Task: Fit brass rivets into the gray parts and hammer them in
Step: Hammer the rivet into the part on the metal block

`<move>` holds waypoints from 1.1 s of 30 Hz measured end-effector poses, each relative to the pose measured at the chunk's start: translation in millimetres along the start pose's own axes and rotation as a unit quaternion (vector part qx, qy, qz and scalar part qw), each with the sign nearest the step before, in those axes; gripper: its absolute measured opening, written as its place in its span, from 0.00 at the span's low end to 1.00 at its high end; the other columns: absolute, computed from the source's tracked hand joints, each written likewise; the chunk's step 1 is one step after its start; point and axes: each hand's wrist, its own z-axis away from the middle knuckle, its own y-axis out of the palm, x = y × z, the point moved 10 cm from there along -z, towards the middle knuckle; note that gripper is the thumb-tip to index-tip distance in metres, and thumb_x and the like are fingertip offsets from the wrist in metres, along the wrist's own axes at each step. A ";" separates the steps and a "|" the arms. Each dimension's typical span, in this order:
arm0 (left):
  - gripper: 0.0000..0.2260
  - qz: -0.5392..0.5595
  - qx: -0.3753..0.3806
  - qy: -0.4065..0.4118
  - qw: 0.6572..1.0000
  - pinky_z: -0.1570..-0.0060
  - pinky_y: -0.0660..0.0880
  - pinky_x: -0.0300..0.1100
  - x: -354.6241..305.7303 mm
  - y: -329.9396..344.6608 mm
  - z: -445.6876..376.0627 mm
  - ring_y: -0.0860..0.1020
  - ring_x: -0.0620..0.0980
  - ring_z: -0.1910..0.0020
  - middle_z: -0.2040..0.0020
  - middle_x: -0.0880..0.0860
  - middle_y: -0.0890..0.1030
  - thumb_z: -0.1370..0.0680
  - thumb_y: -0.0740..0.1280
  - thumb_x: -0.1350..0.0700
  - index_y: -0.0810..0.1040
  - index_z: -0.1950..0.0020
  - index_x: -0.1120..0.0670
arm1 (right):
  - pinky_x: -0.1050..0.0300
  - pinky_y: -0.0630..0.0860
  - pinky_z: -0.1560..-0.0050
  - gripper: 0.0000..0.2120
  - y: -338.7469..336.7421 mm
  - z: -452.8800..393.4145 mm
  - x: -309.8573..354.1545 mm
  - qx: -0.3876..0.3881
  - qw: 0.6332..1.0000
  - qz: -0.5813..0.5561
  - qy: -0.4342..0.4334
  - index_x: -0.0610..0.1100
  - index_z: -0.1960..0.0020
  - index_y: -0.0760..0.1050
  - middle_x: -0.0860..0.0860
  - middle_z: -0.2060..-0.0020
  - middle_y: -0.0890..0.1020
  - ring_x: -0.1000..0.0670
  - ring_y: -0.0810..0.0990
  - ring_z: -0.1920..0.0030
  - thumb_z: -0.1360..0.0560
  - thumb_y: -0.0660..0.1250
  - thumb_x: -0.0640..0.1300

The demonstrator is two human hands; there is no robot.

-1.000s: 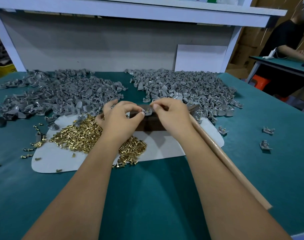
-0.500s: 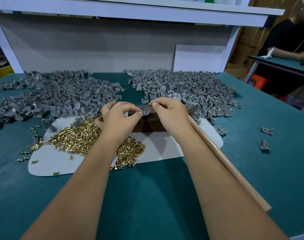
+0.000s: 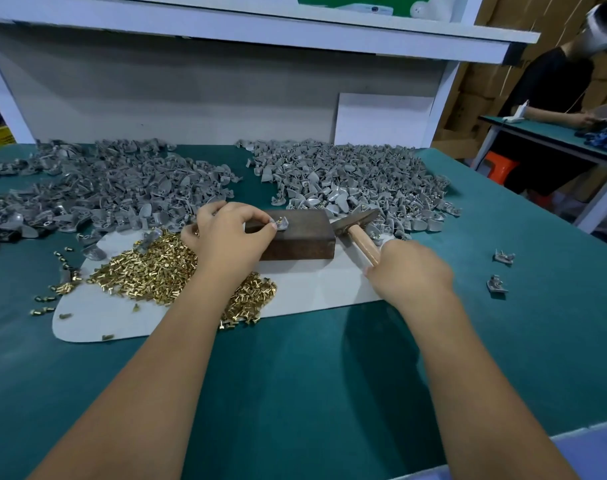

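Even, fairly bright light falls from above; the forearms throw soft, dark shadows on the green tabletop. No glare. The right hand is motion-blurred. Wide-angle bending curves the shelf edges.

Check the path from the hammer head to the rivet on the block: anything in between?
Nothing visible. The hammer lies right of the block, gripped by the right hand. The rivet stands exposed in the gray part; left hand fingertips pinch its left side only.
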 end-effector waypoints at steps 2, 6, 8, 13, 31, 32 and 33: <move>0.05 0.000 0.001 -0.001 1.000 0.31 0.49 0.55 -0.1 0.1 1.4 0.59 0.50 0.28 0.40 0.39 0.77 0.24 0.70 0.43 0.78 0.60 0.39 | 0.55 0.66 0.57 0.11 -0.1 3.3 1.9 -0.030 1.000 -0.002 0.001 0.44 0.43 0.74 0.44 0.45 0.77 0.41 0.76 0.45 0.25 0.62 0.43; 0.04 0.007 -0.008 -0.009 1.000 0.33 0.52 0.53 1.3 -1.3 3.8 0.62 0.50 0.30 0.41 0.39 0.77 0.24 0.70 0.42 0.79 0.57 0.39 | 0.56 0.66 0.63 0.04 -17.8 5.1 -3.3 -0.102 0.992 -0.068 0.005 0.43 0.50 0.68 0.45 0.55 0.79 0.40 0.76 0.56 0.22 0.62 0.43; 0.04 0.005 -0.008 -0.014 1.000 0.34 0.53 0.53 1.9 0.0 3.7 0.62 0.50 0.30 0.42 0.39 0.77 0.25 0.70 0.41 0.80 0.57 0.39 | 0.56 0.60 0.70 0.08 -32.4 8.8 -7.8 -0.147 0.983 -0.114 0.002 0.43 0.52 0.64 0.49 0.65 0.74 0.45 0.70 0.67 0.22 0.61 0.46; 0.04 -0.005 -0.017 -0.011 1.000 0.37 0.54 0.52 2.3 0.2 2.8 0.63 0.49 0.33 0.49 0.38 0.74 0.25 0.69 0.42 0.79 0.59 0.38 | 0.55 0.66 0.65 0.12 -59.8 23.2 14.3 -0.159 0.953 -0.239 -0.101 0.59 0.39 0.71 0.55 0.54 0.81 0.47 0.75 0.61 0.22 0.61 0.48; 0.13 0.002 -0.044 -0.004 0.999 0.42 0.52 0.50 6.3 0.1 -0.4 0.64 0.45 0.34 0.61 0.32 0.73 0.27 0.72 0.42 0.75 0.70 0.35 | 0.55 0.66 0.67 0.27 -68.0 44.7 55.4 -0.232 0.945 -0.156 -0.172 0.72 0.31 0.56 0.50 0.58 0.83 0.44 0.74 0.65 0.21 0.61 0.47; 0.12 0.000 -0.040 -0.006 0.999 0.40 0.53 0.51 6.7 -0.4 -0.2 0.64 0.45 0.34 0.61 0.32 0.73 0.27 0.71 0.41 0.74 0.70 0.35 | 0.54 0.66 0.65 0.28 -61.3 44.9 59.4 -0.208 0.951 -0.138 -0.180 0.72 0.31 0.55 0.50 0.55 0.83 0.43 0.77 0.61 0.21 0.60 0.47; 0.12 -0.004 -0.035 -0.009 0.999 0.38 0.55 0.53 6.5 -0.5 -0.4 0.63 0.45 0.35 0.62 0.32 0.72 0.26 0.71 0.41 0.74 0.70 0.35 | 0.53 0.67 0.63 0.27 -54.7 43.4 62.2 -0.180 0.959 -0.118 -0.185 0.72 0.31 0.56 0.50 0.53 0.83 0.42 0.79 0.56 0.21 0.60 0.47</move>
